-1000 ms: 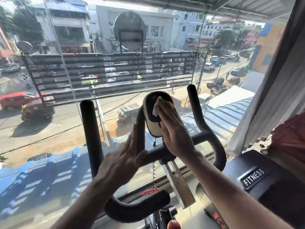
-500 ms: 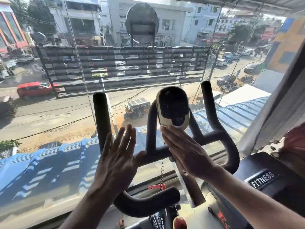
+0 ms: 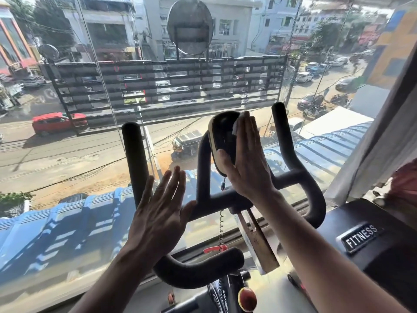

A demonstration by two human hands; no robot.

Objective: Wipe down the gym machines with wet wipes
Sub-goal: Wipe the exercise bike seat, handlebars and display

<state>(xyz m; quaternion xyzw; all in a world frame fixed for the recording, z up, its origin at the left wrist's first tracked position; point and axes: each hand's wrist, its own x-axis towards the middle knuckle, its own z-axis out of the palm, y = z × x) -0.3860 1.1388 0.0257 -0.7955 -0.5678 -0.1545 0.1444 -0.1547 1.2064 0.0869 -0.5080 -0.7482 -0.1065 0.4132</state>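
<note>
Head view, right hand: the right hand (image 3: 248, 163) lies flat at the centre of the frame, fingers (image 3: 247, 129) straight and close together, pressing a white wet wipe (image 3: 235, 129) against the bike's console (image 3: 220, 141). Only a small edge of the wipe shows beside the fingers; the flat palm probably spreads pressure over the curved screen.

Head view, left hand: the left hand (image 3: 160, 213) hovers lower centre, fingers straight and slightly spread, holding nothing. Its thumb is at the handlebar (image 3: 216, 197) crossbar; whether it touches I cannot tell. It seems ready to steady the bike.

Head view, machine: the console, dark with a cream rim, stands upright between two black padded handlebar uprights. A coiled cord (image 3: 221, 227) hangs below it, and a red knob (image 3: 247, 299) sits at the bottom edge.

Head view, neighbouring machine: a black panel with a FITNESS label (image 3: 360, 238) fills the lower right.

Head view, room: a large glass window (image 3: 90, 199) directly behind the bike looks down on a blue roof (image 3: 56, 233), a sunlit street and a red car (image 3: 56, 123) at mid left. A pale curtain (image 3: 379, 143) hangs along the right edge.
</note>
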